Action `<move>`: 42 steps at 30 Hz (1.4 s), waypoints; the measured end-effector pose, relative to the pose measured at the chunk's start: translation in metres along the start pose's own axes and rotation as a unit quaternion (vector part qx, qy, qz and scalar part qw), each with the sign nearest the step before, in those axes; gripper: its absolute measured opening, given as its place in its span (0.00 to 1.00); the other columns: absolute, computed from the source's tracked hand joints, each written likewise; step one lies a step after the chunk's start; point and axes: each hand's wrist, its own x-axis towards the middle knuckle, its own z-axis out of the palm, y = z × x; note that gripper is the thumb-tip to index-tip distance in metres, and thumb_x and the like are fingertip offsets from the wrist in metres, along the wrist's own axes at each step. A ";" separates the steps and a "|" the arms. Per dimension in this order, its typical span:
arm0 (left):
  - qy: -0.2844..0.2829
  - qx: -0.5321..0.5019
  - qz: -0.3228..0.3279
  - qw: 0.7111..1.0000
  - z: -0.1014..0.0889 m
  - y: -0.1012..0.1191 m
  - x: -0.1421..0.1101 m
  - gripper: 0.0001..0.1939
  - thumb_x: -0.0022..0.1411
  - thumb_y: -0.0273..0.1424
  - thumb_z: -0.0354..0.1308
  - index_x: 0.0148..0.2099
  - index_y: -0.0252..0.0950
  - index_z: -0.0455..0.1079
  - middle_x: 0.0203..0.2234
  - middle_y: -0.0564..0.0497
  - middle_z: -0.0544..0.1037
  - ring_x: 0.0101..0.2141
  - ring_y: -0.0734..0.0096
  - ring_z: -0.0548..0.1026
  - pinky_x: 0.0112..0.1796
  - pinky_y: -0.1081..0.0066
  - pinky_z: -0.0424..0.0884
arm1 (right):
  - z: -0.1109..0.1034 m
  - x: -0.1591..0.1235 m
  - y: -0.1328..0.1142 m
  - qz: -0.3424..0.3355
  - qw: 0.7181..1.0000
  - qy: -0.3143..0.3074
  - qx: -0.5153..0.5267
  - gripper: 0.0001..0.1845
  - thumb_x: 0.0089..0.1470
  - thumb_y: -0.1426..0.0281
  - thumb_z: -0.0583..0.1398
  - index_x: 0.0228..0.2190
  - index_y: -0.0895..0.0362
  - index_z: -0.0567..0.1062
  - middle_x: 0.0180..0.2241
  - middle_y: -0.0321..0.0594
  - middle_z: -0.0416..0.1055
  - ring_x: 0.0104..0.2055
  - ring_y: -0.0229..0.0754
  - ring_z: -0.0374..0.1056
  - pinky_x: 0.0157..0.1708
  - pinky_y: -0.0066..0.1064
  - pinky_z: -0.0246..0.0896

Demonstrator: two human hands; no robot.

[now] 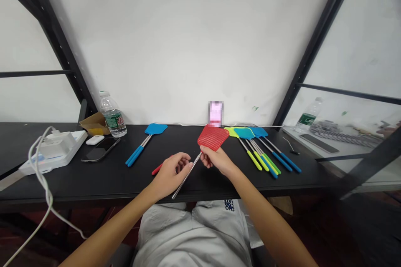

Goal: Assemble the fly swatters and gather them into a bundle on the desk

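Note:
A red fly swatter head with a fine mesh is tilted up in front of me. My right hand pinches it at the neck, where a bare metal rod runs down to the left, past the table's front edge. My left hand is loosely curled beside that rod, with a gap between thumb and fingers. The thumb tip is close to the rod; whether it touches, I cannot tell. Behind my left hand a red handle lies on the table, partly hidden.
Blue fly swatters lie left on the black table. Several yellow, green and blue swatters lie right. Further left are a water bottle, phone, white case, cardboard box and power strip with cables.

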 end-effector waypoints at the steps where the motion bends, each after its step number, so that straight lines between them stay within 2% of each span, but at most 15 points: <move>1: -0.028 -0.034 -0.016 0.999 0.003 0.001 0.000 0.12 0.66 0.40 0.52 0.42 0.37 0.70 0.31 0.51 0.76 0.31 0.72 0.72 0.33 0.72 0.69 | 0.005 -0.001 0.000 -0.003 1.000 -0.020 -0.005 0.23 0.56 0.54 0.57 0.20 0.58 0.70 0.14 0.34 0.66 0.15 0.31 0.60 0.16 0.23 0.51; 4: -0.087 -0.115 -0.063 0.988 0.011 -0.005 0.002 0.15 0.66 0.42 0.51 0.36 0.36 0.69 0.26 0.52 0.74 0.26 0.74 0.71 0.27 0.74 0.67 | 0.018 -0.005 0.002 -0.008 0.997 -0.072 -0.016 0.22 0.57 0.55 0.55 0.21 0.58 0.70 0.15 0.33 0.65 0.15 0.32 0.60 0.16 0.23 0.53; 8: -0.090 -0.152 -0.088 0.980 0.017 -0.016 0.003 0.19 0.67 0.43 0.49 0.30 0.35 0.66 0.20 0.55 0.69 0.20 0.78 0.65 0.23 0.77 0.62 | 0.026 -0.007 0.004 -0.014 0.995 -0.097 -0.033 0.20 0.59 0.57 0.55 0.21 0.57 0.68 0.15 0.32 0.64 0.15 0.32 0.60 0.17 0.23 0.55; 14: -0.076 -0.157 -0.057 0.983 0.015 -0.012 0.003 0.18 0.68 0.41 0.47 0.29 0.35 0.64 0.16 0.58 0.63 0.18 0.80 0.58 0.20 0.78 0.56 | 0.032 -0.009 0.003 -0.003 0.997 -0.067 -0.030 0.20 0.57 0.60 0.56 0.18 0.56 0.65 0.14 0.31 0.63 0.15 0.31 0.58 0.17 0.23 0.53; 19: -0.071 -0.184 -0.057 0.979 0.015 -0.012 0.003 0.17 0.68 0.39 0.47 0.29 0.34 0.64 0.16 0.59 0.61 0.19 0.81 0.56 0.20 0.79 0.54 | 0.037 -0.009 0.000 0.009 0.999 -0.038 -0.003 0.20 0.56 0.61 0.56 0.17 0.57 0.66 0.13 0.32 0.63 0.14 0.31 0.57 0.16 0.23 0.51; 26: -0.081 -0.287 -0.095 0.950 0.018 -0.021 0.002 0.16 0.67 0.41 0.50 0.29 0.35 0.61 0.13 0.61 0.59 0.15 0.82 0.53 0.18 0.79 0.51 | 0.042 -0.006 0.004 -0.005 0.998 -0.038 0.043 0.22 0.56 0.57 0.55 0.18 0.57 0.67 0.14 0.34 0.63 0.15 0.32 0.58 0.16 0.24 0.51; 28: -0.087 -0.316 -0.113 0.938 0.017 -0.019 0.000 0.17 0.66 0.41 0.51 0.28 0.36 0.60 0.11 0.62 0.58 0.13 0.82 0.53 0.17 0.78 0.51 | 0.031 -0.001 0.002 -0.004 0.997 0.011 0.081 0.22 0.55 0.54 0.56 0.20 0.57 0.67 0.14 0.33 0.62 0.14 0.32 0.57 0.15 0.24 0.49; 29: -0.085 -0.327 -0.122 0.933 0.017 -0.018 -0.001 0.17 0.65 0.41 0.51 0.28 0.36 0.59 0.10 0.62 0.57 0.13 0.82 0.53 0.17 0.78 0.51 | 0.022 0.002 0.001 -0.004 0.992 0.063 0.107 0.22 0.54 0.53 0.56 0.20 0.56 0.66 0.14 0.31 0.61 0.14 0.32 0.56 0.14 0.25 0.47; 31: -0.074 -0.344 -0.139 0.926 0.016 -0.014 -0.003 0.16 0.64 0.39 0.53 0.27 0.36 0.59 0.10 0.62 0.57 0.13 0.82 0.54 0.17 0.78 0.51 | -0.006 0.006 -0.004 -0.034 0.980 0.154 0.124 0.20 0.53 0.54 0.57 0.21 0.56 0.65 0.14 0.29 0.58 0.14 0.31 0.55 0.14 0.24 0.46; 32: -0.068 -0.350 -0.147 0.922 0.015 -0.013 -0.003 0.16 0.64 0.39 0.53 0.27 0.36 0.59 0.11 0.62 0.57 0.13 0.82 0.54 0.17 0.79 0.51 | -0.021 0.006 -0.006 -0.036 0.979 0.174 0.102 0.18 0.53 0.56 0.58 0.21 0.56 0.65 0.14 0.29 0.58 0.14 0.31 0.55 0.14 0.24 0.46; 35: -0.065 -0.358 -0.164 0.917 0.015 -0.012 -0.003 0.14 0.64 0.38 0.53 0.29 0.35 0.60 0.13 0.62 0.58 0.14 0.83 0.56 0.18 0.79 0.51 | -0.061 0.006 -0.007 0.006 0.986 0.164 -0.005 0.17 0.53 0.59 0.58 0.21 0.57 0.66 0.14 0.31 0.60 0.14 0.31 0.57 0.14 0.24 0.46; 37: -0.067 -0.348 -0.167 0.920 0.016 -0.014 -0.001 0.15 0.65 0.40 0.52 0.30 0.35 0.61 0.13 0.61 0.58 0.14 0.83 0.55 0.17 0.79 0.51 | -0.074 0.005 -0.004 0.028 0.987 0.145 -0.059 0.16 0.53 0.61 0.58 0.20 0.58 0.67 0.14 0.32 0.61 0.14 0.32 0.58 0.14 0.24 0.46; 42: -0.085 -0.336 -0.186 0.919 0.018 -0.020 -0.001 0.16 0.66 0.43 0.51 0.32 0.36 0.62 0.13 0.62 0.58 0.12 0.84 0.50 0.14 0.80 0.46 | -0.068 0.008 0.006 0.053 0.981 0.113 -0.152 0.15 0.53 0.64 0.57 0.20 0.59 0.71 0.15 0.35 0.65 0.15 0.32 0.61 0.14 0.23 0.48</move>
